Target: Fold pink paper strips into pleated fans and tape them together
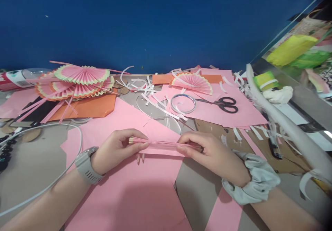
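A folded strip of pleated pink paper (162,143) stretches between my two hands above a large pink sheet (135,189). My left hand (118,149), with a grey watch on its wrist, pinches the strip's left end, which shows a yellowish edge. My right hand (207,153), with a grey scrunchie on its wrist, pinches the right end. Both hands are closed on the strip.
Finished pink paper fans (77,80) lie stacked at the back left on orange paper (88,108). Another fan (193,82), a tape roll (183,103) and black scissors (224,104) lie behind on pink paper. White paper scraps litter the middle. A white cable (62,172) loops at the left.
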A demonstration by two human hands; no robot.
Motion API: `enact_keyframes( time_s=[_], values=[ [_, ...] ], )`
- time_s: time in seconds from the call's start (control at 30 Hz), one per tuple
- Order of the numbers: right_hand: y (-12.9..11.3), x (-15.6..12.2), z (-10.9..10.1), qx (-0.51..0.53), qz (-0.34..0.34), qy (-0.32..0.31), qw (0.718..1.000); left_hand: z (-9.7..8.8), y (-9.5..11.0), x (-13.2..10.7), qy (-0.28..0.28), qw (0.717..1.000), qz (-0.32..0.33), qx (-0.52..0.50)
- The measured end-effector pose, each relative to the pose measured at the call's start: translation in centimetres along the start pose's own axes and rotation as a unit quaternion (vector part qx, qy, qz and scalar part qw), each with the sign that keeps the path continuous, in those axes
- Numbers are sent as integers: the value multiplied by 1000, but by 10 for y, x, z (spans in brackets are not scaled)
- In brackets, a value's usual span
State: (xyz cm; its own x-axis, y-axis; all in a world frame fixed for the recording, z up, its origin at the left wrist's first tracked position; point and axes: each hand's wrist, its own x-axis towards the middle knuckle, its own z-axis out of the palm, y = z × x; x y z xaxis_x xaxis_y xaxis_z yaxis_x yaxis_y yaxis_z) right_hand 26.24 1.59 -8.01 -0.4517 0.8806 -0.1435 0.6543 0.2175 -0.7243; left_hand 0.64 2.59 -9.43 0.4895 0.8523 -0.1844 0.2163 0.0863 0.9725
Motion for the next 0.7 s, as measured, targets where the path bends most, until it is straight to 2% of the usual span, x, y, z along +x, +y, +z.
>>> enact_keyframes(
  time_s=[0.13,0.3,0.47,0.53,0.6,0.7],
  values=[
    [-4,-1,2,-14,24,-19,999,3,2,-1,10,1000,-7,-1],
    [-4,-3,0,-49,-2,2,999,4,2,-2,45,999,-24,12],
    [4,-5,3,-88,-35,4,995,0,0,-2,23,999,-23,3],
    [7,-5,5,-120,-63,5,991,-7,1,-2,-14,999,-30,3],
    [8,-5,7,-153,-105,10,983,-16,6,-2,-85,995,-53,17],
    [5,-5,13,-210,-180,-3,961,-28,22,-1,-200,972,-97,82]
  ],
)
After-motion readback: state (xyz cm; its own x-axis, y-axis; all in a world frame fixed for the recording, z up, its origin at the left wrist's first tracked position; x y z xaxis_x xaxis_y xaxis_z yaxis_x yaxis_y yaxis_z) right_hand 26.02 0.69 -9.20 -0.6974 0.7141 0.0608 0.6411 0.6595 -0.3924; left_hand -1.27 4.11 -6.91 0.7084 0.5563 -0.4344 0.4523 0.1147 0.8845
